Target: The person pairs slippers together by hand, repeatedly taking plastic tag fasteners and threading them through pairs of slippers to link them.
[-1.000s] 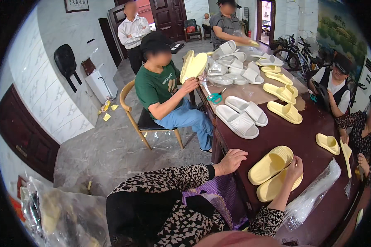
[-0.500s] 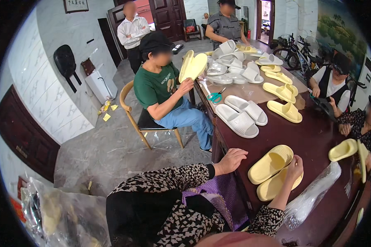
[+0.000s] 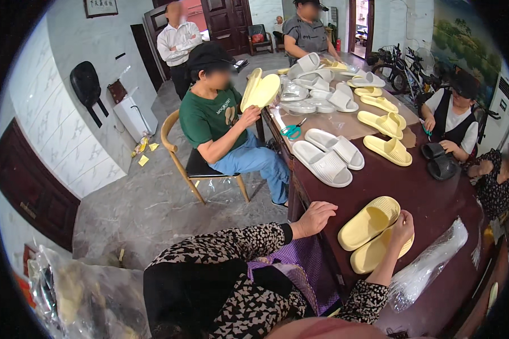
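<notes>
A pair of pale yellow slide slippers lies side by side on the dark red table in front of me. My right hand (image 3: pixel 402 228) closes with bent fingers on the strap of the nearer yellow slipper (image 3: pixel 372 253). Left of the pair, at the table's edge, my left hand (image 3: pixel 315 219) is held with its fingers loosely stretched and nothing in it. It is apart from the farther yellow slipper (image 3: pixel 363 226).
Clear plastic bags (image 3: pixel 427 271) lie right of the pair. Beyond are grey slippers (image 3: pixel 325 164), teal-handled scissors (image 3: pixel 292 131) and more yellow slippers (image 3: pixel 387 150). A seated co-worker (image 3: pixel 218 113) holds yellow slippers. Black slippers (image 3: pixel 440 161) lie by another co-worker (image 3: pixel 455 116).
On the right, black slippers now lie on the table by a co-worker. Yellow slippers held by the person at the far right have gone from view. My hands stay nearly still.
</notes>
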`<state>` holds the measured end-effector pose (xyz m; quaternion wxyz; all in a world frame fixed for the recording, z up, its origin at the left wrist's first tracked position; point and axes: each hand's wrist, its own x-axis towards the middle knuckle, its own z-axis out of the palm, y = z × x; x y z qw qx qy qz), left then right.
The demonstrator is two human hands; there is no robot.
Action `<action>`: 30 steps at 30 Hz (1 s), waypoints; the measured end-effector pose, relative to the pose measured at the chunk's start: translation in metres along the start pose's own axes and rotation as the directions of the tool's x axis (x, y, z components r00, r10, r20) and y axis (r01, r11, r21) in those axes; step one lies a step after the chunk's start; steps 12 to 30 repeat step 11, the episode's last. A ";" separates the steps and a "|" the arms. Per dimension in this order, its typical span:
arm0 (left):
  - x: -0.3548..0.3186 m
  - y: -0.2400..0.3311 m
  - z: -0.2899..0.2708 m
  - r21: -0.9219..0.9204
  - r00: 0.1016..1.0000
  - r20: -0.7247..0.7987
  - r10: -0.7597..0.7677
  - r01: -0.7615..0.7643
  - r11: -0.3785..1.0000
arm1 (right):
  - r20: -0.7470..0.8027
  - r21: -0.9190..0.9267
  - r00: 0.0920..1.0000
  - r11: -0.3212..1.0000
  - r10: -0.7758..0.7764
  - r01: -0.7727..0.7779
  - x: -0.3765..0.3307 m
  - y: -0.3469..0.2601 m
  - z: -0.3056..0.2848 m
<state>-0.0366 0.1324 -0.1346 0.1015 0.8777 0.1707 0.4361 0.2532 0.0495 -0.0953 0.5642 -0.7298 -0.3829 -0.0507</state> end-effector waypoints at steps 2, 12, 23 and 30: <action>0.000 0.000 0.000 -0.014 1.000 0.001 -0.001 0.002 1.000 | -0.004 0.019 1.000 1.000 0.003 -0.003 0.000 0.000 0.000; 0.000 0.000 0.002 0.002 1.000 0.002 0.003 -0.003 1.000 | 0.013 -0.043 0.999 0.999 0.031 -0.030 0.000 -0.004 -0.004; 0.000 0.000 0.002 0.002 1.000 0.002 0.003 -0.003 1.000 | 0.013 -0.043 0.999 0.999 0.031 -0.030 0.000 -0.004 -0.004; 0.000 0.000 0.002 0.002 1.000 0.002 0.003 -0.003 1.000 | 0.013 -0.043 0.999 0.999 0.031 -0.030 0.000 -0.004 -0.004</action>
